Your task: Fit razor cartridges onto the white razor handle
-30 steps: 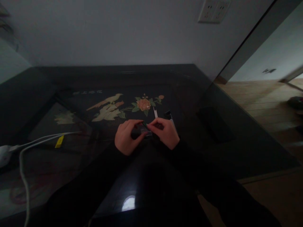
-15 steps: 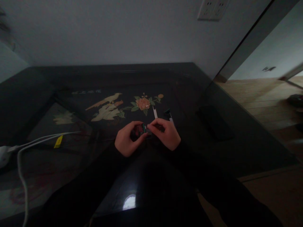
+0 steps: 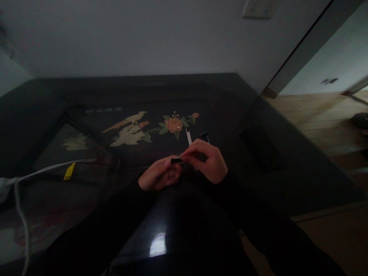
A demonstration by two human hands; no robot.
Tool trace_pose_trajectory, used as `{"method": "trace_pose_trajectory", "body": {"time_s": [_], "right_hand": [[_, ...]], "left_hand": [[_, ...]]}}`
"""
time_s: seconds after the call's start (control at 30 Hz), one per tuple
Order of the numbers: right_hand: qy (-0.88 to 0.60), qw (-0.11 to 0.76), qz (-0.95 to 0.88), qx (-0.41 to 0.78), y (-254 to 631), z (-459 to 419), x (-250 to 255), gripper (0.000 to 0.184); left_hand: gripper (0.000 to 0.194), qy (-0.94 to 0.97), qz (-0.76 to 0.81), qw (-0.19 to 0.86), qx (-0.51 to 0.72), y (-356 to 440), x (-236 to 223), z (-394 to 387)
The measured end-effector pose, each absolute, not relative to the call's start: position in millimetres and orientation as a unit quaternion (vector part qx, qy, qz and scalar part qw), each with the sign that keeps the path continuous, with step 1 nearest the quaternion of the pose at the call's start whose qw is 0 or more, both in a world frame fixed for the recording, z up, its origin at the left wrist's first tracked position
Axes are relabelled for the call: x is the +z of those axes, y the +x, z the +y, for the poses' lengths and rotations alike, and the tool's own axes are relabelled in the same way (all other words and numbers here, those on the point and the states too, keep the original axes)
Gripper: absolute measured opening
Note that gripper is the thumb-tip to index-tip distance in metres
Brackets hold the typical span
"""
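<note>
Near the middle of the tabletop, my left hand (image 3: 161, 175) is closed around a small dark object (image 3: 176, 161), its thumb along the top and its fingers curled below. The thing is seen edge-on as a short black bar, too dark to name more exactly. My right hand (image 3: 208, 160) pinches at the right end of that object with thumb and forefinger. Just beyond the right hand lie a slim white strip with a dark tip (image 3: 188, 136) and a small dark-headed piece (image 3: 204, 135), the latter partly covered by the hand.
A black flat slab (image 3: 263, 148) lies on the right of the dark glossy table (image 3: 184, 86). On the left runs a white cable (image 3: 24, 218) with a yellow tag (image 3: 69, 171). The wall with a socket (image 3: 260, 8) rises behind the table.
The small object has been turned from showing a green inner part to a black edge-on side. My left hand has rolled over with it, and my right hand has shifted slightly right.
</note>
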State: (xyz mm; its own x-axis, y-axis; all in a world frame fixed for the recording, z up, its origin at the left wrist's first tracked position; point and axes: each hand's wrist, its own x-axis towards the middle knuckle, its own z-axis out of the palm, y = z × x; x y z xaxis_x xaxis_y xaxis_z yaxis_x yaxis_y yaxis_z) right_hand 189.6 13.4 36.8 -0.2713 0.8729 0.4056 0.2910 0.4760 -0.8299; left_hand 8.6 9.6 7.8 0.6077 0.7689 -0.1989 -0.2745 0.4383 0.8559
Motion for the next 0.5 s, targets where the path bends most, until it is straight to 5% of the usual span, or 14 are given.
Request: {"method": "trace_pose_trajectory", "body": {"time_s": [0.4, 0.5], "right_hand": [[-0.369, 0.434, -0.744, 0.350, 191.9, 16.8, 33.9, 0.020], [-0.391, 0.438, -0.745, 0.317, 192.8, 17.8, 32.6, 0.014]], "left_hand": [[0.052, 0.475, 0.294, 0.764, 0.324, 6.4, 10.4, 10.0], [0.052, 0.538, 0.350, 0.683, 0.350, 2.2, 14.9, 13.6]]}}
